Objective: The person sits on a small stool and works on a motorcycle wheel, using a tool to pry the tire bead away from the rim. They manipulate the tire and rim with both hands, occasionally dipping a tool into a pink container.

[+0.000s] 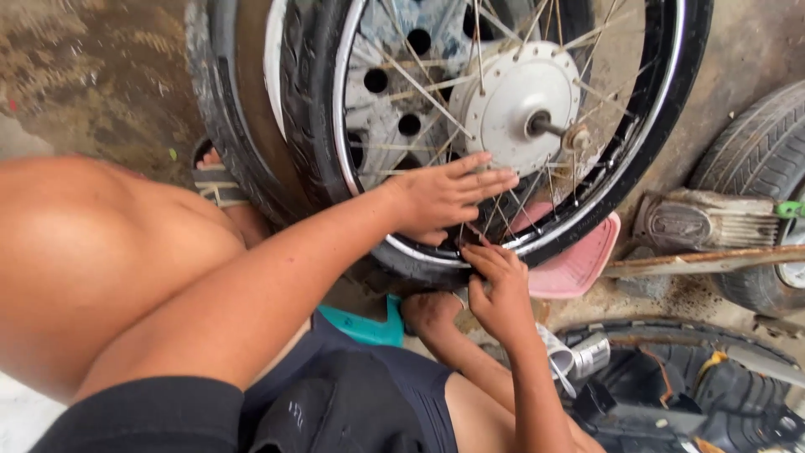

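A spoked motorcycle wheel (pixel 587 168) with a black tyre and a silver hub (pixel 511 105) stands upright in front of me. My left hand (pixel 449 197) lies flat with fingers spread across the lower spokes, just below the hub. My right hand (pixel 499 281) reaches up from below, its fingertips pinched at the base of a spoke by the rim (pixel 402 247). Whether it holds a small part there I cannot tell.
More tyres lean behind the wheel at the left (pixel 226 126) and stand at the right (pixel 759 159). A pink plastic piece (pixel 579 264) lies under the wheel. A dirty brush (pixel 713 220) and a metal bar (pixel 696 262) lie to the right. Black tyre and parts (pixel 671 386) sit at bottom right.
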